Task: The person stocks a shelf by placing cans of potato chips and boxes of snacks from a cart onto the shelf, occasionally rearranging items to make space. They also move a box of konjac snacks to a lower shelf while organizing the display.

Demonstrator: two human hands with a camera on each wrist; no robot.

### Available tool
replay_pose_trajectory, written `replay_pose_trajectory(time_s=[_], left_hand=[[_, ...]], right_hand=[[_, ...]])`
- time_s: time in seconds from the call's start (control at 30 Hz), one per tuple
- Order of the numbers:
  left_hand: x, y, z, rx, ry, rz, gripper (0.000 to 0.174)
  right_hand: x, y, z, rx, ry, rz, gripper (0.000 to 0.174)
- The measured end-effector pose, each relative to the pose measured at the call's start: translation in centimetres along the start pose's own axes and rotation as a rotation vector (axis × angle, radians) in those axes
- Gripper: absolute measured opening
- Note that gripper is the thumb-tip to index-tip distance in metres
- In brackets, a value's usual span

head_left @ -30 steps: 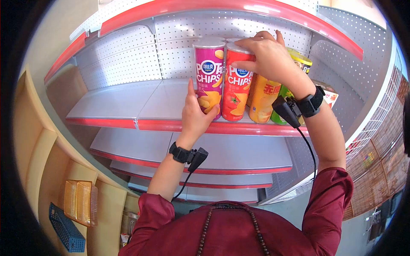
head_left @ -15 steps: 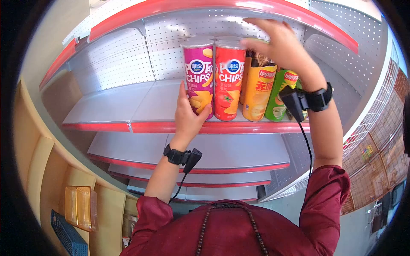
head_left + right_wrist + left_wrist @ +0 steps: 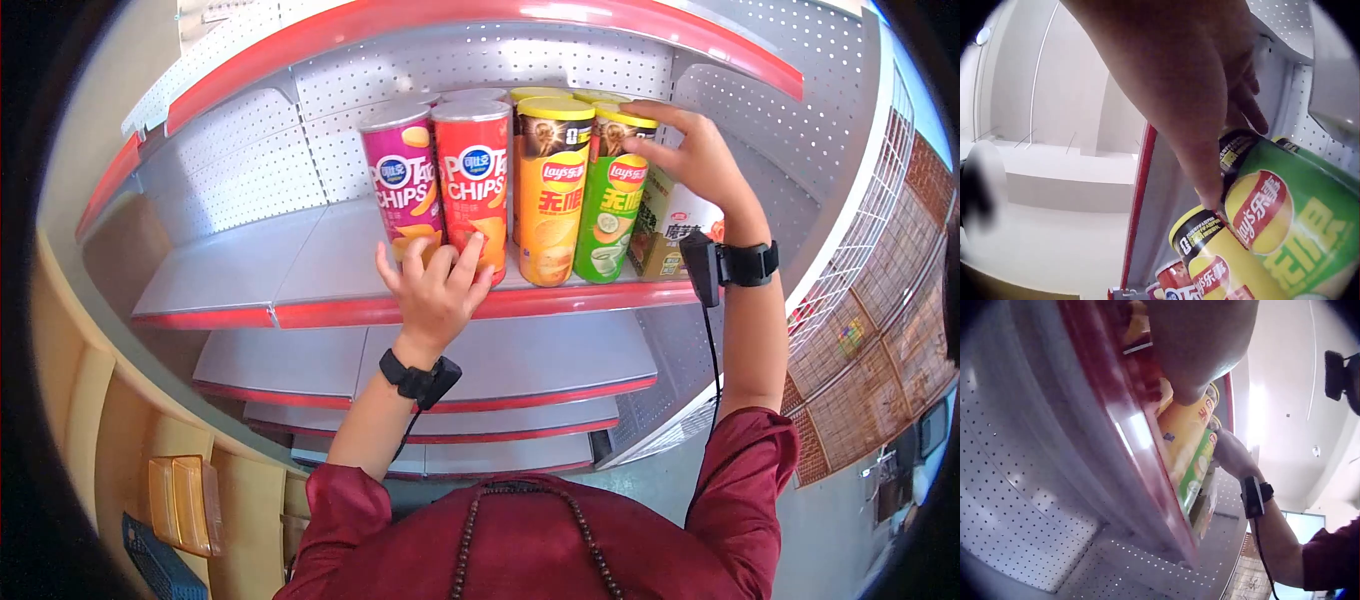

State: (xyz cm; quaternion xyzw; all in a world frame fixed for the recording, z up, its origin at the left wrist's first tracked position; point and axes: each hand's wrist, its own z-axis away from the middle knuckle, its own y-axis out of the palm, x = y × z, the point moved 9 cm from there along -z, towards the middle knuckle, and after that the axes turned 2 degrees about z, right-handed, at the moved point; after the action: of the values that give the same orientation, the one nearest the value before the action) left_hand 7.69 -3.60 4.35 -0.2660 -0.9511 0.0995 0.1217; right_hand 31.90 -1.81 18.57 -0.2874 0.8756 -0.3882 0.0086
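On the shelf stands a row of chip cans: a purple can [image 3: 405,190], a red can [image 3: 472,170], a yellow Lay's can [image 3: 553,200] and a green Lay's can [image 3: 612,205]. More cans stand behind them. My left hand [image 3: 435,300] is in front of the red and purple cans, fingers spread over their lower parts. With my right hand [image 3: 700,165] I grip the top of the green can, thumb on its near side and fingers over the lid. The right wrist view shows that thumb [image 3: 1210,187] between the green and yellow cans.
To the right of the green can stands a printed box [image 3: 668,225]. A red-edged upper shelf [image 3: 480,15] overhangs the cans, and lower shelves [image 3: 500,360] lie beneath. At the right is a white wire grid [image 3: 850,200]; an amber basket [image 3: 185,505] sits at lower left.
My right hand has gone from the red can's top, through the air, to the green can. The left hand has let go of the purple can's side and spread its fingers in front.
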Motion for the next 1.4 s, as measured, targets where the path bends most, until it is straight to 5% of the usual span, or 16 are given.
replay_pose_trajectory(time_s=[0.43,0.6,0.8,0.87,1.03,1.23,1.4], left_hand=[[-1.7,1.0,1.0,0.060,0.059,0.027,0.038],[-7.0,2.6,1.1,0.172,0.265,0.153,0.031],[-8.0,3.7,1.0,0.162,0.234,0.155,0.033],[-8.1,3.7,0.6,0.149,0.214,0.133,0.034],[-8.2,4.2,0.7,0.130,0.196,0.122,0.033],[-8.3,4.0,0.7,0.098,0.211,0.110,0.037],[-8.4,3.7,0.6,0.080,0.236,0.102,0.036]], right_hand=[[-0.4,0.3,0.5,-0.029,-0.059,-0.094,0.047],[0.3,-1.0,1.9,-0.192,-0.185,0.162,0.063],[1.5,-2.7,4.1,-0.407,-0.203,0.283,0.066],[1.5,-2.5,5.5,-0.466,-0.221,0.226,0.054],[4.5,4.2,8.4,-0.178,-0.543,0.372,0.026],[5.7,9.3,10.5,-0.239,-0.668,0.705,0.020],[5.3,11.1,10.8,-0.146,-0.663,0.630,0.028]])
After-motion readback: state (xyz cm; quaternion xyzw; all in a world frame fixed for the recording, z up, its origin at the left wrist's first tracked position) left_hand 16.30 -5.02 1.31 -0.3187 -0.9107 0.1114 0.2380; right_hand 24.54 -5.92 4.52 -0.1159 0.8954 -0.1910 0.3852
